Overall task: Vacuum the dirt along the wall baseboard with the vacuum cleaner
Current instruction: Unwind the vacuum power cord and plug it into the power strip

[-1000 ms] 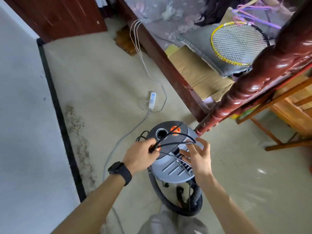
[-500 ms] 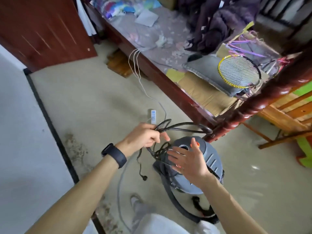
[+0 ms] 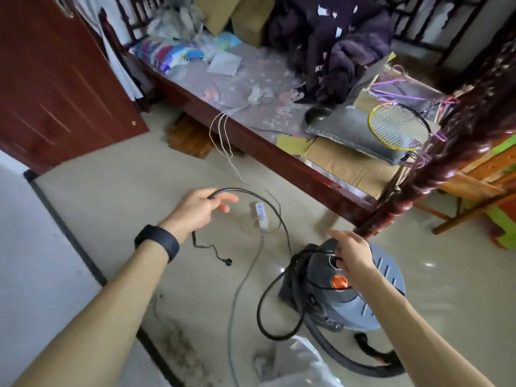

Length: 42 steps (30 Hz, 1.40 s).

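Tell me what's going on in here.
A person is getting a vacuum cleaner ready. The left hand holds up its black cord, the plug dangling unplugged below. The right hand is on the vacuum's top; its grip is unclear. A power strip lies just ahead, and dirt along the baseboard is not yet cleaned.

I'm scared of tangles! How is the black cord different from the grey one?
The black cord is held up by the left hand and loops to the vacuum cleaner; the grey cord lies flat on the floor. The black cord ends in a loose plug; the grey cord reaches the white power strip. Both are long and thin.
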Tool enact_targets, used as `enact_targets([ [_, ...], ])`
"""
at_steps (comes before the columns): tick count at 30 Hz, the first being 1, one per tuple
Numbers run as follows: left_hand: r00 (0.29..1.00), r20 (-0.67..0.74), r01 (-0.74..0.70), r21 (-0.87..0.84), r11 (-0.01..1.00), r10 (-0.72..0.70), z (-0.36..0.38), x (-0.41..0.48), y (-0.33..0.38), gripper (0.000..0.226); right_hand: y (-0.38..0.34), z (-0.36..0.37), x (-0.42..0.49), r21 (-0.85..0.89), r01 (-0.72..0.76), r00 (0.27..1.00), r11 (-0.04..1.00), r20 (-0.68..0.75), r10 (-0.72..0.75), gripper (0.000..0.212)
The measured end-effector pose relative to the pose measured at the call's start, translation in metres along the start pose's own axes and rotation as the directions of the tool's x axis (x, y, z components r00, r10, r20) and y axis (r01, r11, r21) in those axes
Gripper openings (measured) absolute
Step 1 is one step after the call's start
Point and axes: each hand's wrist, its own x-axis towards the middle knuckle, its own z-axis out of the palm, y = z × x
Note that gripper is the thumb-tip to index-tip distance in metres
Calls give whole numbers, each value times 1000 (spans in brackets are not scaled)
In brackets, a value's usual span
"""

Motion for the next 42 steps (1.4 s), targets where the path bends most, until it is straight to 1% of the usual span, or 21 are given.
enact_targets([
  [1,996,-82,31,-54,998,-35,-24,7,-1,40,4,0,4,12,-7,996,1000,-89,8,15],
  [3,972,-223,46,-126,991,-74,-68,16,-1,43,9,6,9,41,-14,986,999,-164,20,10],
  [6,945,-323,-6,-163,987,-48,-112,30,11,43,10,35,20,107,9,988,994,-152,7,16],
  [9,929,-371,-77,-177,981,6,-141,53,34,40,-3,75,32,189,86,986,978,-155,-56,6],
  [11,923,-383,-103,-172,980,30,-158,67,48,39,-15,100,47,181,107,978,978,-194,-71,36],
  [13,942,-332,-96,-148,984,42,-170,79,59,39,-26,121,63,183,63,967,981,-254,-14,57],
  [16,975,-206,-105,-108,989,81,-184,104,75,42,-32,149,88,289,-193,940,938,-220,261,72],
  [18,980,-168,-126,-129,984,103,-198,123,85,47,-30,163,103,356,-442,870,823,-54,491,80],
  [20,984,-115,-152,-178,972,133,-215,141,98,56,-29,178,113,381,-580,804,721,124,581,86],
  [22,986,-57,-165,-222,961,156,-234,158,109,62,-40,203,118,452,-654,752,606,301,587,100],
  [24,984,-35,-177,-238,955,174,-251,178,119,61,-70,238,128,593,-696,712,405,497,496,112],
  [25,984,-28,-178,-249,952,176,-258,188,120,60,-87,255,136,663,-701,696,262,557,452,110],
  [26,985,-18,-171,-270,948,172,-266,199,119,60,-102,271,147,722,-663,719,197,541,436,100],
  [27,986,-6,-161,-300,940,167,-275,211,117,60,-119,284,154,760,-605,763,238,468,446,81],
  [29,992,-2,-120,-307,944,125,-294,240,107,60,-143,306,169,744,-478,866,467,308,394,33],
  [30,996,-25,-95,-255,962,91,-305,258,99,57,-149,316,180,742,-418,895,523,238,377,18],
  [33,993,-110,45,58,997,-38,-324,316,72,25,-164,336,186,646,-246,958,723,47,284,19],
  [34,990,-95,114,116,987,-103,-325,336,63,29,-169,340,184,624,-215,966,751,25,256,12],
  [36,981,10,191,147,971,-195,-319,384,52,64,-174,351,179,579,-87,977,810,-109,182,9],
  [39,962,215,139,156,978,-171,-282,425,59,90,-170,363,157,583,131,953,802,-296,59,10],
  [42,887,448,50,142,989,-109,-226,444,76,93,-172,385,136,456,149,955,877,-295,-9,8],
])
